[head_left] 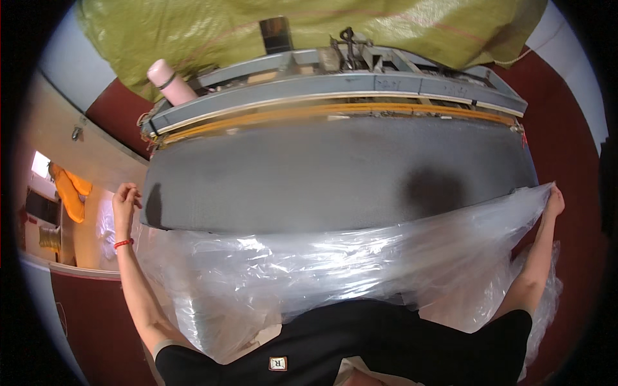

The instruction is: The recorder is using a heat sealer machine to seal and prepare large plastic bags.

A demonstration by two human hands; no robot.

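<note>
Dark red floor (566, 161) all around. Nearest, clear plastic sheet (335, 264) stretched wide across the near edge of the grey padded counter (322, 174). Left hand (125, 199) pinching the sheet's left corner, right hand (553, 201) gripping its right corner. Beyond, metal frame (341, 90), pink bottle (168, 80), yellow-green tarp (212, 26).
</note>
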